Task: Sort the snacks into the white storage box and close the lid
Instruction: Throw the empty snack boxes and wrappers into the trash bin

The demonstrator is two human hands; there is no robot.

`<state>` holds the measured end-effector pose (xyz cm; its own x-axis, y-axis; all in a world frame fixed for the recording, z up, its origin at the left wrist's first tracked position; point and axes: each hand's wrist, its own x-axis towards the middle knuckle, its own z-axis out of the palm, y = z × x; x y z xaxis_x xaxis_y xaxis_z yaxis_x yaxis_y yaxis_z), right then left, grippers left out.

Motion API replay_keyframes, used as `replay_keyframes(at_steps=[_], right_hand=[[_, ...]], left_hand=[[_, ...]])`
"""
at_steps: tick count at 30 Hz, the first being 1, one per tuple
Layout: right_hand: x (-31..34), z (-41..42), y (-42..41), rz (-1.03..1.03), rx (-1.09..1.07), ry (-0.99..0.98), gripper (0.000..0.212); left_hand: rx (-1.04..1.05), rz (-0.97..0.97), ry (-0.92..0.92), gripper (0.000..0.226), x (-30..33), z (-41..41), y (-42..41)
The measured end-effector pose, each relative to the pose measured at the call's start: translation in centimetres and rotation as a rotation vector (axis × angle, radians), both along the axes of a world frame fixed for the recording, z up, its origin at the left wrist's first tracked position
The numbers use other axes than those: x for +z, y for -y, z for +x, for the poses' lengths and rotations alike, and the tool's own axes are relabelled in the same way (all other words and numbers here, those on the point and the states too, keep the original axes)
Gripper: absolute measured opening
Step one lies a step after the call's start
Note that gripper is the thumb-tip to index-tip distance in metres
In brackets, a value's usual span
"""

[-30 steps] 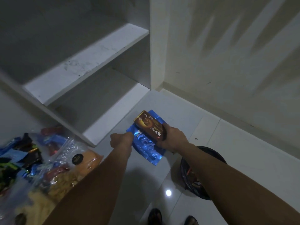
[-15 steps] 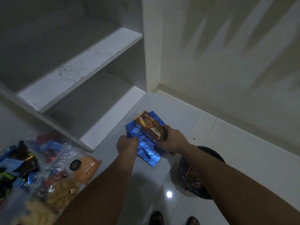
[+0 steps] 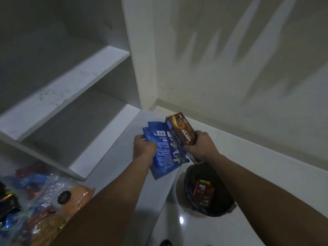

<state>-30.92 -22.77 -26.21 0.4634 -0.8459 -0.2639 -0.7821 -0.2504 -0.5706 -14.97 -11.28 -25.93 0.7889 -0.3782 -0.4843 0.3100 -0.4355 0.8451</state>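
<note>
My left hand [image 3: 144, 148] grips the left edge of a stack of blue foil snack packets [image 3: 162, 148], held above the white floor. My right hand [image 3: 200, 145] holds a brown Nextar biscuit box [image 3: 182, 128] by its near end, lying against the right side of the blue packets. A heap of mixed snacks in clear bags [image 3: 35, 201] lies at the lower left. No white storage box shows in this view.
White shelving [image 3: 62, 93] with two open levels stands at the left. A black bin [image 3: 205, 190] with wrappers inside sits on the floor under my right forearm. A pale wall runs along the right.
Both hands have lifted the blue packets and the brown box up off the floor. The packets now fan out between my hands, and the view has tilted.
</note>
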Motion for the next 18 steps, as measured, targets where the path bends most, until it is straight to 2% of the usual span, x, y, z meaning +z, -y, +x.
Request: replay_keyframes(at_steps=[8,14,18], right_hand=[[0.3,-8.8,4.1,-0.001,-0.235,-0.041,0.071],[-2.6,-15.2,5.1,0.02,-0.406,-0.16,0.068],[-5.5,-18.6,5.3,0.106,-0.424,-0.196,0.074]], left_hand=[[-0.341,-0.004,0.222,0.033,2.2,-7.4,6.0],[-0.529,0.02,0.353,0.033,0.4,-13.8,8.5],[-0.571,0.044,0.453,0.028,-2.4,-16.9,9.3]])
